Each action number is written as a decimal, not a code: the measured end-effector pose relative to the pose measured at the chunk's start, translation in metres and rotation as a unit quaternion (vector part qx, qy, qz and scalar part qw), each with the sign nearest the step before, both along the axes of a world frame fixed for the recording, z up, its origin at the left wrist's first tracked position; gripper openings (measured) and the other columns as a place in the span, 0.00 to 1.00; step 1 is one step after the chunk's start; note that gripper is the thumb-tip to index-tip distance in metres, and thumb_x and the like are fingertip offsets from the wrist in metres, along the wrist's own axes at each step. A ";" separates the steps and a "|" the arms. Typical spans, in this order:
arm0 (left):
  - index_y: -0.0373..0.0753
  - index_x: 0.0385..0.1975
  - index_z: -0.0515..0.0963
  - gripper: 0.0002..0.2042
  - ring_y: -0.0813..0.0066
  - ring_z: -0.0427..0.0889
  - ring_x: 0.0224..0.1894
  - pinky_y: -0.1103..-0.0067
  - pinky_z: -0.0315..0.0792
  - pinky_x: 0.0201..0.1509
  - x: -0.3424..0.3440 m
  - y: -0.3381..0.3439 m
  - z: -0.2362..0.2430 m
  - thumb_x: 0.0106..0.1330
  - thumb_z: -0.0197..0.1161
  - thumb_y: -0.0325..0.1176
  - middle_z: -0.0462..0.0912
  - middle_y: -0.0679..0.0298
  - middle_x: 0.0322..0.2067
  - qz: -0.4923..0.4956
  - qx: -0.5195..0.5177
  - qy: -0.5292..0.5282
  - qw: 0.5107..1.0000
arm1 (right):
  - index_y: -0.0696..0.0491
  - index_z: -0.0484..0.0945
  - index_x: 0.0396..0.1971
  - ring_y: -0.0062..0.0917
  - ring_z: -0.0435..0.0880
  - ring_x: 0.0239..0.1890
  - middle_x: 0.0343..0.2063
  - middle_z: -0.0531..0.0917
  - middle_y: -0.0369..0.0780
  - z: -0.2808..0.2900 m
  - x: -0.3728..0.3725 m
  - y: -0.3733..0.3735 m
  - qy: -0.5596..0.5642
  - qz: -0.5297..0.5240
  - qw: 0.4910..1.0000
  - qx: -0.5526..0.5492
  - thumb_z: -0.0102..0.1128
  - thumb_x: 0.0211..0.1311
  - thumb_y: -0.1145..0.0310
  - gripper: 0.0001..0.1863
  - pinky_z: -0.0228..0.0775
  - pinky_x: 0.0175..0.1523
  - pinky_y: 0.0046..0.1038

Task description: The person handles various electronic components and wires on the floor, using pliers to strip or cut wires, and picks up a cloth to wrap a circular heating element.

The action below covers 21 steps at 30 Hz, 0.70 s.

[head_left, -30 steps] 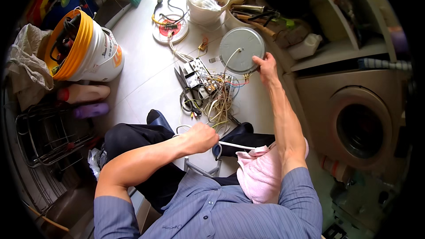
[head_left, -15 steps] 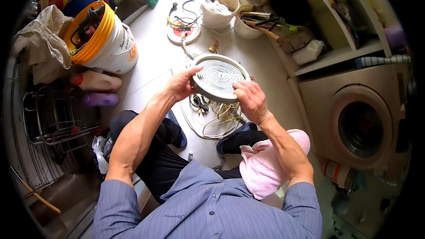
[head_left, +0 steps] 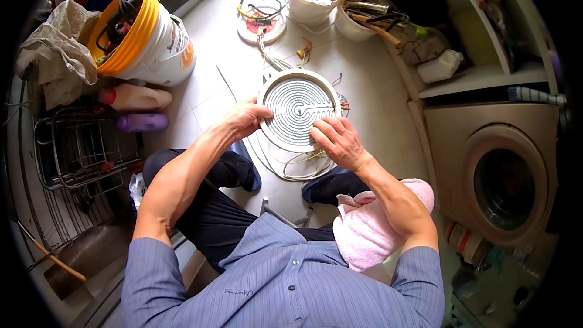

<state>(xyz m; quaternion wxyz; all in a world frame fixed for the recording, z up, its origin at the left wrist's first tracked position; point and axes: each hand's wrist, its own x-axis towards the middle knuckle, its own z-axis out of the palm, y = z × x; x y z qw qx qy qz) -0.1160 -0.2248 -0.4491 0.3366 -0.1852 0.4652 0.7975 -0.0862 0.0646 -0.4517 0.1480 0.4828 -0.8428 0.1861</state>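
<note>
A round radiant heating element point(head_left: 288, 124), with a pale rim and coiled wire set in rings, is held up above the floor between my knees. My left hand point(head_left: 246, 118) grips its left rim, thumb on the face and fingers underneath. At the lower right, my right hand point(head_left: 340, 144) has its bent fingers on the coil face near the rim; whether the thumb supports it from below is hidden. Reddish terminals stick out at the element's right edge. Under it lies a bundle of pale wires point(head_left: 297, 173), mostly covered.
A white disc with a red centre and cables point(head_left: 261, 27) lies ahead on the floor. Beyond stand a white bucket point(head_left: 310, 15) and a tool-filled tub point(head_left: 352, 27). A yellow-rimmed bucket point(head_left: 164, 54) is left, a washing machine point(head_left: 443, 164) right. A pink towel point(head_left: 370, 231) covers my right thigh.
The heating element has tilted so its coil face turns more toward me. My right hand has moved from its right rim onto the lower right of the face. The left grip stays.
</note>
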 end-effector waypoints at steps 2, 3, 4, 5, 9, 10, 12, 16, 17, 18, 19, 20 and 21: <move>0.28 0.53 0.70 0.20 0.70 0.84 0.42 0.74 0.81 0.50 -0.001 0.000 -0.001 0.58 0.58 0.15 0.81 0.55 0.44 -0.002 -0.001 0.003 1.000 | 0.53 0.76 0.46 0.30 0.76 0.52 0.49 0.77 0.39 0.000 -0.001 0.000 -0.001 -0.002 1.000 0.010 0.60 0.51 0.69 0.20 0.69 0.55 0.33; 0.28 0.53 0.70 0.20 0.70 0.84 0.42 0.74 0.81 0.50 -0.002 -0.001 -0.002 0.58 0.58 0.15 0.81 0.55 0.44 -0.003 -0.001 0.004 1.000 | 0.53 0.76 0.47 0.30 0.76 0.52 0.49 0.77 0.39 0.000 -0.001 -0.001 -0.002 -0.002 1.000 0.016 0.60 0.51 0.69 0.20 0.69 0.55 0.33; 0.28 0.53 0.70 0.20 0.70 0.84 0.42 0.75 0.81 0.49 -0.002 0.000 -0.001 0.58 0.58 0.15 0.81 0.55 0.44 -0.001 -0.002 0.003 1.000 | 0.53 0.76 0.47 0.30 0.76 0.52 0.49 0.77 0.39 0.000 -0.002 -0.001 -0.001 -0.002 1.000 0.015 0.60 0.50 0.69 0.21 0.69 0.54 0.33; 0.28 0.52 0.70 0.20 0.71 0.84 0.42 0.75 0.81 0.49 -0.003 0.001 0.000 0.58 0.58 0.15 0.82 0.55 0.44 0.000 -0.002 0.002 1.000 | 0.53 0.76 0.47 0.30 0.76 0.52 0.49 0.77 0.39 0.000 -0.003 -0.001 -0.001 -0.002 1.000 0.015 0.60 0.50 0.69 0.21 0.69 0.54 0.33; 0.28 0.50 0.72 0.18 0.73 0.84 0.40 0.77 0.81 0.47 -0.005 0.005 0.009 0.58 0.59 0.16 0.82 0.56 0.42 0.004 -0.009 0.000 1.000 | 0.54 0.76 0.47 0.30 0.76 0.52 0.48 0.77 0.39 -0.002 -0.004 0.000 -0.005 -0.008 1.000 0.001 0.61 0.50 0.69 0.21 0.69 0.55 0.34; 0.28 0.49 0.72 0.17 0.73 0.84 0.40 0.77 0.81 0.47 -0.005 0.006 0.010 0.58 0.59 0.16 0.82 0.57 0.41 0.007 -0.010 -0.001 1.000 | 0.53 0.76 0.47 0.30 0.76 0.52 0.48 0.77 0.39 -0.002 -0.004 0.000 -0.003 -0.012 1.000 -0.004 0.61 0.50 0.69 0.21 0.69 0.55 0.34; 0.28 0.47 0.73 0.16 0.75 0.83 0.39 0.79 0.81 0.45 -0.006 0.008 0.011 0.58 0.59 0.16 0.82 0.58 0.39 0.011 -0.012 -0.003 1.000 | 0.53 0.76 0.47 0.31 0.76 0.52 0.48 0.77 0.39 -0.003 -0.006 0.001 0.002 -0.020 1.000 -0.014 0.62 0.51 0.70 0.20 0.69 0.56 0.34; 0.28 0.45 0.73 0.15 0.76 0.83 0.37 0.79 0.81 0.43 -0.007 0.009 0.015 0.58 0.60 0.17 0.82 0.59 0.38 -0.003 -0.017 0.006 1.000 | 0.53 0.76 0.47 0.31 0.76 0.52 0.48 0.77 0.39 -0.001 -0.007 0.002 -0.012 -0.026 1.000 -0.013 0.62 0.52 0.70 0.19 0.68 0.58 0.35; 0.28 0.45 0.73 0.15 0.76 0.83 0.36 0.80 0.81 0.43 -0.008 0.009 0.013 0.58 0.60 0.17 0.82 0.59 0.37 -0.008 -0.017 0.009 1.000 | 0.53 0.76 0.47 0.32 0.76 0.52 0.48 0.77 0.40 -0.001 -0.007 0.002 -0.014 -0.026 0.999 -0.013 0.62 0.52 0.70 0.19 0.68 0.58 0.35; 0.28 0.45 0.73 0.15 0.76 0.83 0.36 0.80 0.81 0.42 -0.008 0.008 0.010 0.58 0.60 0.17 0.82 0.59 0.37 -0.014 -0.018 0.012 1.000 | 0.53 0.76 0.47 0.32 0.76 0.52 0.48 0.77 0.40 -0.001 -0.007 0.002 -0.016 -0.026 0.999 -0.012 0.62 0.52 0.70 0.19 0.68 0.59 0.36; 0.28 0.46 0.73 0.15 0.76 0.83 0.36 0.80 0.81 0.42 -0.008 0.007 0.007 0.58 0.60 0.17 0.82 0.58 0.37 -0.017 -0.016 0.013 1.000 | 0.53 0.76 0.47 0.32 0.76 0.52 0.49 0.77 0.40 -0.002 -0.007 0.002 -0.018 -0.026 0.999 -0.010 0.61 0.52 0.70 0.20 0.67 0.59 0.36; 0.27 0.46 0.73 0.15 0.75 0.83 0.36 0.80 0.81 0.42 -0.009 0.006 0.004 0.58 0.60 0.16 0.82 0.58 0.37 -0.019 -0.014 0.013 1.000 | 0.53 0.76 0.48 0.32 0.76 0.52 0.49 0.77 0.40 -0.003 -0.006 0.003 -0.019 -0.027 0.999 -0.008 0.61 0.53 0.70 0.20 0.67 0.60 0.36; 0.27 0.46 0.73 0.15 0.75 0.84 0.35 0.80 0.81 0.43 -0.009 0.006 0.002 0.58 0.60 0.16 0.82 0.57 0.38 -0.022 -0.012 0.014 1.000 | 0.53 0.76 0.49 0.32 0.76 0.52 0.49 0.77 0.40 -0.004 -0.006 0.003 -0.021 -0.027 0.999 -0.006 0.61 0.53 0.70 0.20 0.67 0.60 0.37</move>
